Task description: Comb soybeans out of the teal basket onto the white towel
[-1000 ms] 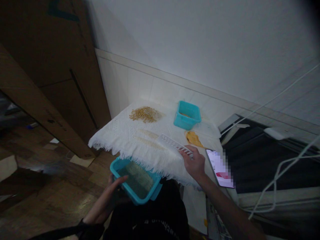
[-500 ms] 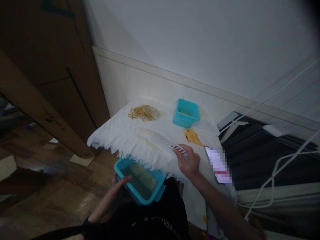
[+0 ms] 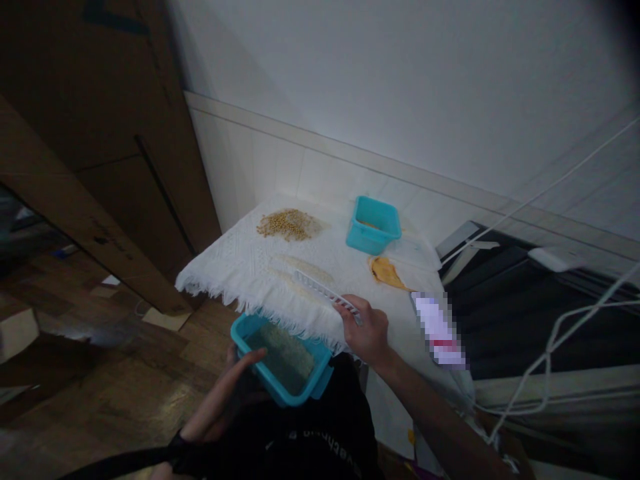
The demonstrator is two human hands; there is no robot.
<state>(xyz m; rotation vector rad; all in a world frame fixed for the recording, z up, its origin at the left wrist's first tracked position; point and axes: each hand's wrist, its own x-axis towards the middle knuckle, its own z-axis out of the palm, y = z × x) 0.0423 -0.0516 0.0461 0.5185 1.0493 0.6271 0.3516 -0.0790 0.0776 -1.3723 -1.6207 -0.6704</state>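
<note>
My left hand [image 3: 227,393] grips a teal plastic box [image 3: 281,360] that has pale grains in it, holding it just below the near edge of the white fringed cloth [image 3: 235,263]. My right hand [image 3: 367,330] is closed on a long white slatted strip [image 3: 320,289] that lies on the cloth over thin lines of pale grains [image 3: 303,275]. Farther back on the cloth lie a heap of yellow beans [image 3: 289,224], a second teal box [image 3: 374,225] and a small orange-yellow pile [image 3: 386,272].
A phone [image 3: 437,329] with a lit screen lies right of my right hand. A dark appliance [image 3: 540,313] with white cables [image 3: 555,340] stands at the right. Large cardboard panels [image 3: 90,140] lean at the left over a wooden floor [image 3: 100,373]. A tiled wall [image 3: 310,160] backs the table.
My right hand has slid the white strip leftward and nearer the cloth's front edge, toward the box. The left hand has brought the teal box slightly right under the edge.
</note>
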